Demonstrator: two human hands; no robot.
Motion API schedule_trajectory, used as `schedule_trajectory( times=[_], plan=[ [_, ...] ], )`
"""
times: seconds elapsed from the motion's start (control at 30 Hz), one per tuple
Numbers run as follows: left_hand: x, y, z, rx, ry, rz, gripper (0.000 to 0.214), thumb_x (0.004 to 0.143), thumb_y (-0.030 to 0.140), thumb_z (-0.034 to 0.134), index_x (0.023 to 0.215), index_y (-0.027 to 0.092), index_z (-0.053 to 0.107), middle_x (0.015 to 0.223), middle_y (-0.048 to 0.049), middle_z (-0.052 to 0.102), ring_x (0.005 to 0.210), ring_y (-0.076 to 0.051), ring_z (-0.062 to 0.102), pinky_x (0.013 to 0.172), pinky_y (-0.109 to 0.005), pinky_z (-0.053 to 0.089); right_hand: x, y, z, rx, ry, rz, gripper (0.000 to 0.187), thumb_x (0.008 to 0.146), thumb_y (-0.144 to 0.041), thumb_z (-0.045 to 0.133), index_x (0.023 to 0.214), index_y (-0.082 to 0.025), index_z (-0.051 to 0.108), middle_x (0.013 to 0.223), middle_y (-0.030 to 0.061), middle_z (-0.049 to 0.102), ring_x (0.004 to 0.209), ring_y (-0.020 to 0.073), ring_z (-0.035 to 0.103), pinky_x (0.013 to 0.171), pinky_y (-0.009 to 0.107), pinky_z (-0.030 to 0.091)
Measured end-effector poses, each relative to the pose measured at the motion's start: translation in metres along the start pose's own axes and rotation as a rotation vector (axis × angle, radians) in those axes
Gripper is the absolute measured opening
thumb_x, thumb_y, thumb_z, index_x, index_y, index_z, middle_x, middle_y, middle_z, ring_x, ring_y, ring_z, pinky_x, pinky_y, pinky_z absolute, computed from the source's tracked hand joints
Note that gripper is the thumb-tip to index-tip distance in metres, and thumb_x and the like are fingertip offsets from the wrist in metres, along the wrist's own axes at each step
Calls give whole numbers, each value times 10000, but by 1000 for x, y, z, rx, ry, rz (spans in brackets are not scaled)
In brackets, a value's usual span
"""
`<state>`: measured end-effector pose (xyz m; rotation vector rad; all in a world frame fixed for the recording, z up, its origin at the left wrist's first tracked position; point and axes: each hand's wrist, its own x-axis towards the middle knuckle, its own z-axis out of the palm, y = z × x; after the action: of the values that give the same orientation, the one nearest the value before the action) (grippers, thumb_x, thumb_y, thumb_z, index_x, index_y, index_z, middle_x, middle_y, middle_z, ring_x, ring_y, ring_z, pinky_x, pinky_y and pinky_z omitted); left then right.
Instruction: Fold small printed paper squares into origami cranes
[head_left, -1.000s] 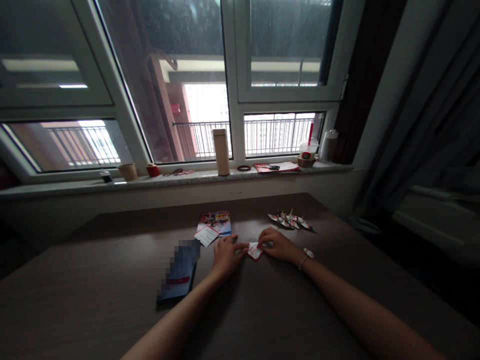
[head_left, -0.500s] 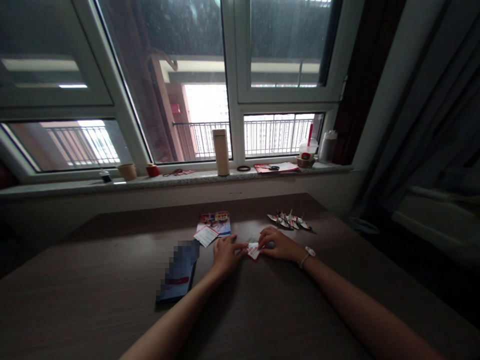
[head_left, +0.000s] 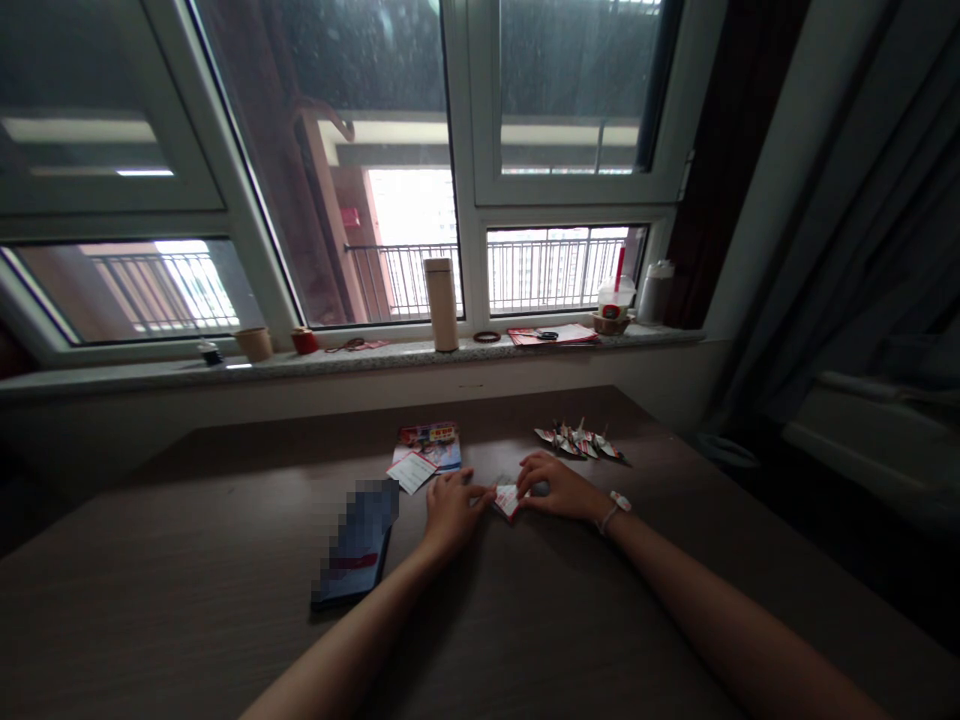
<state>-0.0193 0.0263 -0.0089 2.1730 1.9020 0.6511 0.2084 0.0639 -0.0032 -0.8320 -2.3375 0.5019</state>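
Note:
A small folded piece of white paper with red print lies on the dark table between my hands. My left hand pinches its left corner with thumb and forefinger. On the other side, my right hand grips the paper's right edge, its fingers bent; a bracelet circles that wrist. Left of my left hand, a white square sheet overlaps a colourful printed sheet. Several folded paper pieces sit in a cluster beyond my right hand.
A phone lies left of my left forearm. Along the windowsill stand a beige flask, a paper cup, a drink cup with a red straw and a grey bottle. Scissors rest on red-and-white papers there.
Both hands keep nearly the same place on the folded paper. The paper's visible shape has shifted slightly between my fingers.

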Motion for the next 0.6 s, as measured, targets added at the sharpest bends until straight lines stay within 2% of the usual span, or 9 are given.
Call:
schedule_trajectory(
  times=[0.3, 0.43, 0.6],
  plan=[
    [2, 3, 0, 18, 16, -23, 311, 887, 514, 531, 965, 336, 773, 1328, -34, 593, 1240, -282, 472, 1090, -474, 286, -1, 4, 1, -10, 12, -4, 116, 822, -328, 706, 875, -246, 768, 988, 78, 702, 1148, 247, 556, 1007, 414, 435],
    [3, 1, 1, 0, 17, -11, 290, 885, 498, 542, 968, 337, 768, 1322, -23, 589, 1239, -271, 467, 1092, -463, 283, 0, 1, 3, -67, 40, -38, 122, 861, -284, 653, 900, -244, 761, 983, 86, 704, 1141, 241, 566, 992, 406, 448],
    [2, -2, 2, -38, 12, 15, 253, 871, 477, 568, 995, 366, 758, 1309, -8, 590, 1250, -271, 454, 1099, -467, 272, 0, -4, 4, -95, 79, -23, 104, 827, -177, 645, 849, -212, 740, 1059, 99, 680, 1115, 229, 589, 983, 389, 461]
  ],
)
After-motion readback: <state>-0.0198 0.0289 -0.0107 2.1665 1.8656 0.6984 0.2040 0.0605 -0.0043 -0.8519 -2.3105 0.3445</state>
